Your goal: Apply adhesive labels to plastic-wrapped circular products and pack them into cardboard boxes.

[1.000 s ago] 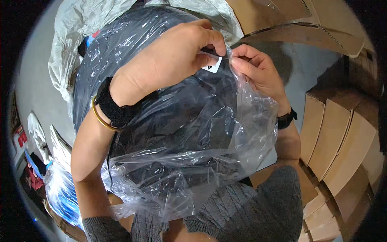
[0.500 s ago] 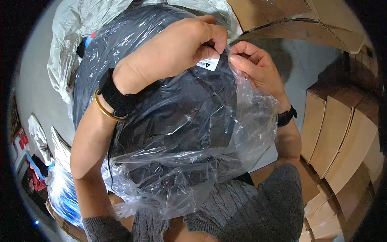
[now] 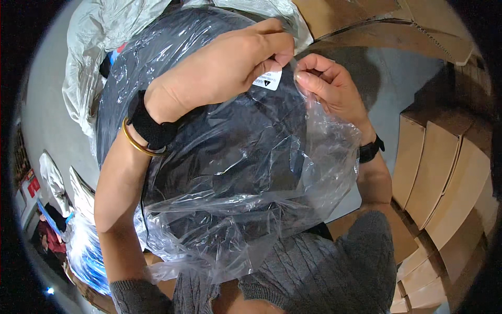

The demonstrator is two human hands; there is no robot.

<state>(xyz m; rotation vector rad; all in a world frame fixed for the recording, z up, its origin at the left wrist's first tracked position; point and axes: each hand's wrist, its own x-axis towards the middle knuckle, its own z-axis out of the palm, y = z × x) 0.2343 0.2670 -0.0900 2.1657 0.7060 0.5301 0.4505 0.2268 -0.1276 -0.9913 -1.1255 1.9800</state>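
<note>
A clear plastic bag point(image 3: 332, 157) covers a bulky dark garment-like item point(image 3: 235, 152) in front of me. My left hand point(image 3: 225, 65) reaches across it, thumb and fingers pinched together at the bag's far right edge. Beside those fingertips a white label with a warning triangle point(image 3: 268, 81) lies against the dark item, partly covered by the hand. My right hand point(image 3: 332, 86) is curled close by, its thumb and forefinger pinching the plastic's edge. A small gap separates the two hands. The loose open end of the bag hangs toward my body.
Cardboard boxes point(image 3: 439, 178) stand in a row on the right, with more cardboard point(image 3: 361, 21) at the far right. White crumpled sheeting point(image 3: 83, 63) lies beyond the bag at the far left. Blue-and-white plastic-wrapped goods point(image 3: 89, 256) sit at the lower left on the grey floor.
Both hands stay pinched at the bag's edge. The left hand has shifted very slightly left with the label, so the gap between the hands looks a little wider.
</note>
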